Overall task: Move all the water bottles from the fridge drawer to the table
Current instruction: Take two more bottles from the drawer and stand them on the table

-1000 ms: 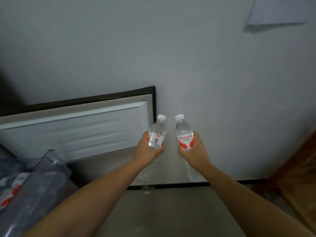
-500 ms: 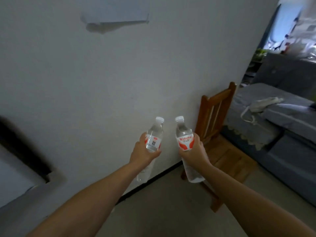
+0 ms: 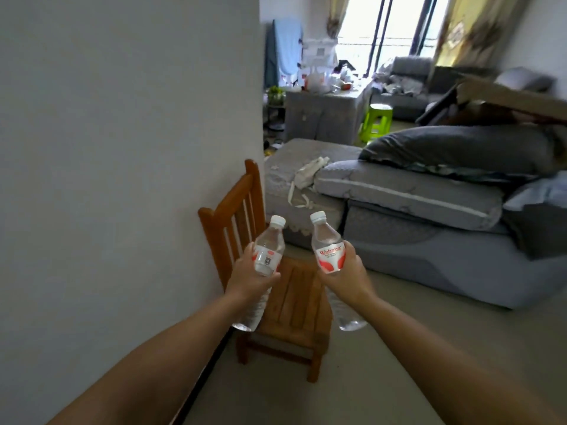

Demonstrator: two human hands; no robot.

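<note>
I hold two clear water bottles with white caps and red-and-white labels, both upright and side by side in front of me. My left hand grips the left bottle around its label. My right hand grips the right bottle the same way. Their lower halves show below my hands. The fridge and its drawer are out of view.
A white wall fills the left. A small wooden chair stands against it, just beyond my hands. A grey sofa with cushions lies to the right. Farther back stand a cluttered grey-covered table and a green stool.
The view has swung right, away from the fridge and along the wall into the living room. Both hands keep the bottles held upright in front of me.
</note>
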